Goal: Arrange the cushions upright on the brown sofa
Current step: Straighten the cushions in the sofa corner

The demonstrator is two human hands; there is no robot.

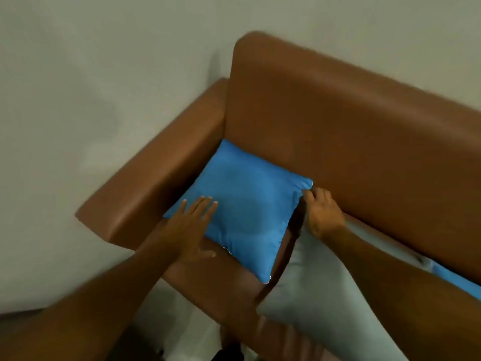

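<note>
A blue cushion (247, 207) lies flat on the seat of the brown sofa (351, 131), in the corner by the left armrest (156, 183). My left hand (190, 227) rests flat on the cushion's near left edge, fingers spread. My right hand (321, 212) pinches the cushion's far right corner. A pale grey cushion (312, 295) lies on the seat under my right forearm. The edge of another blue cushion (458, 280) shows beyond that arm at the right.
A plain light wall (104, 74) stands behind and left of the sofa. Pale floor (177, 327) shows below the seat's front edge, with a dark shape at the bottom.
</note>
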